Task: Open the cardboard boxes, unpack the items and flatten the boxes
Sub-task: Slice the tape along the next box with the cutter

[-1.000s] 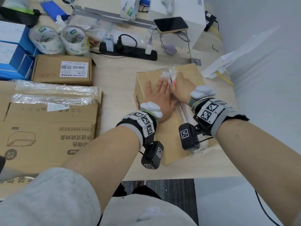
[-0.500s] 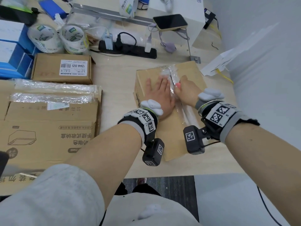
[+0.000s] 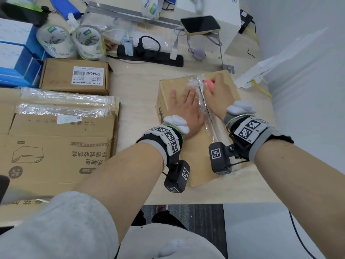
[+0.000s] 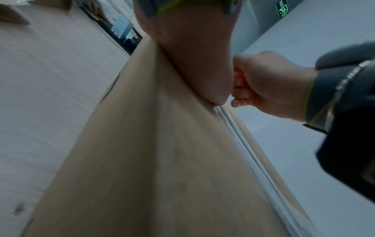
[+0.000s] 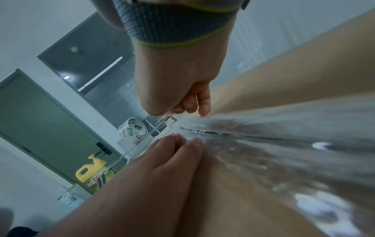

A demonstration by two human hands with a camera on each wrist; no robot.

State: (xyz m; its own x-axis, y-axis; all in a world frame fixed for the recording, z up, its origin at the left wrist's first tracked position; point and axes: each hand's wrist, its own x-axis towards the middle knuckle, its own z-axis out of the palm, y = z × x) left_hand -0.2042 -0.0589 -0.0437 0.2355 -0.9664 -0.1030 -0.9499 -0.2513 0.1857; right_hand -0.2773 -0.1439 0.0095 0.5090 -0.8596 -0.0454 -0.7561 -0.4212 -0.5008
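A brown cardboard box (image 3: pixel 169 98) lies flat on the table with a strip of clear tape (image 3: pixel 209 120) along its middle seam. My left hand (image 3: pixel 183 105) presses flat on the box top just left of the seam, fingers straight. My right hand (image 3: pixel 214 92) grips a small pink-red cutter (image 3: pixel 209 84) at the seam near the box's far end. In the left wrist view the right hand (image 4: pixel 261 89) is fisted round the orange-red cutter handle (image 4: pixel 237 80). The right wrist view shows the shiny tape (image 5: pixel 284 144) and the left hand's fingers (image 5: pixel 182 149) beside it.
Flattened cartons (image 3: pixel 56 150) with plastic-wrapped rolls lie at the left, a small labelled box (image 3: pixel 74 76) behind them. Two tape rolls (image 3: pixel 87 42), a black power strip (image 3: pixel 149 54) and a phone (image 3: pixel 200 25) stand at the back. The table's near edge (image 3: pixel 186 202) is just behind my wrists.
My right hand with the cutter has drawn back along the taped seam and then moved out again towards the box's far end. My left hand has stayed pressed on the box.
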